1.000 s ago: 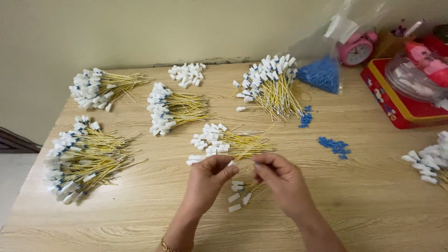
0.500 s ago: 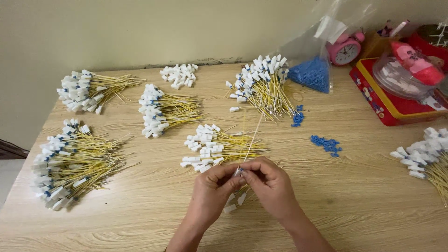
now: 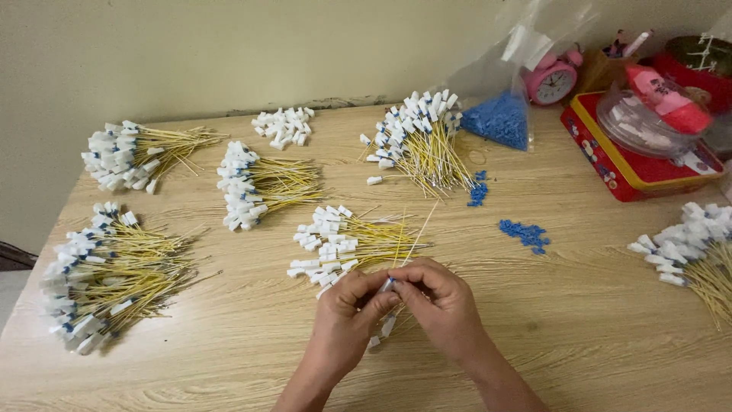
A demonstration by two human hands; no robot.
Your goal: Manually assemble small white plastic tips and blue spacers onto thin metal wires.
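My left hand and my right hand meet near the table's front middle. Together they pinch a thin yellow wire with a white connector at its end; the wire slants up and away from my fingers. A few loose white connectors lie under my hands. Just beyond my fingers lies a pile of yellow wires with white connectors.
More wire bundles lie at the left, back left, centre, back and right edge. Small blue pieces, a bag of blue pieces, loose white connectors, a red tin and a pink clock sit behind.
My hands came together from slightly apart, closing on the wire's connector end. The wire has swung upright, pointing away from me. The view shifted a little.
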